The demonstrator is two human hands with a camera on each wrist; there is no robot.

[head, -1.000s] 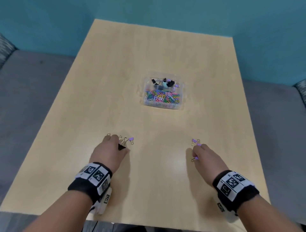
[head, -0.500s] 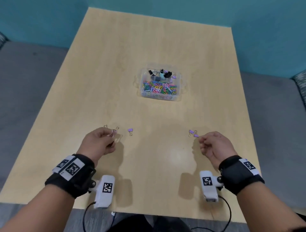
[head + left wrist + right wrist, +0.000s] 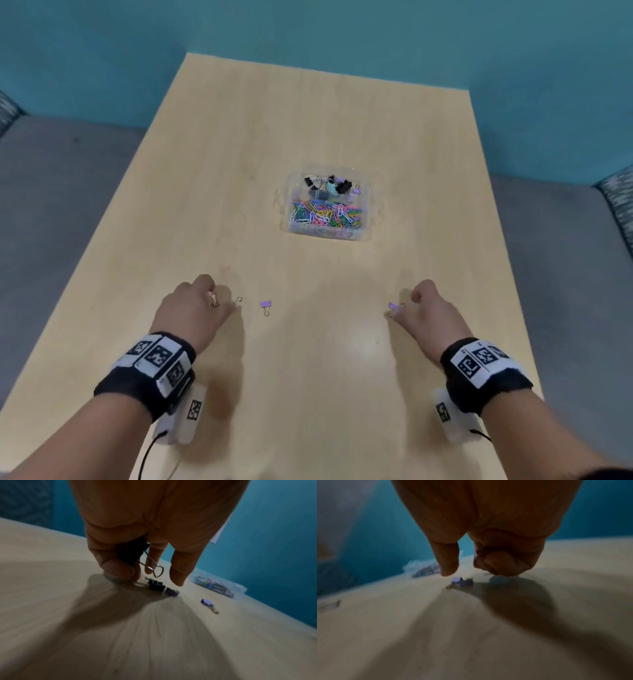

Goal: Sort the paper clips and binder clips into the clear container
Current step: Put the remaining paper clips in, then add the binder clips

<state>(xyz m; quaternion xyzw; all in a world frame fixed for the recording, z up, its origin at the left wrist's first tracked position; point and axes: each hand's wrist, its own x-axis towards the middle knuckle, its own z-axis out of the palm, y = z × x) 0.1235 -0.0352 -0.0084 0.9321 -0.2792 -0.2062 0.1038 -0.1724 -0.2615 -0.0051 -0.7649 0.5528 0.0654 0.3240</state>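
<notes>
Left hand grips black binder clip; right hand curled, contents unclear

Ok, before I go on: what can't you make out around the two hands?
- Right hand, right wrist view: motion blur; whether the curled fingers hold a clip is unclear.
- Purple binder clip, head view: the right hand partly covers it.
- Clips under the left hand, head view: hidden by the hand; the left wrist view shows a black binder clip gripped.
</notes>
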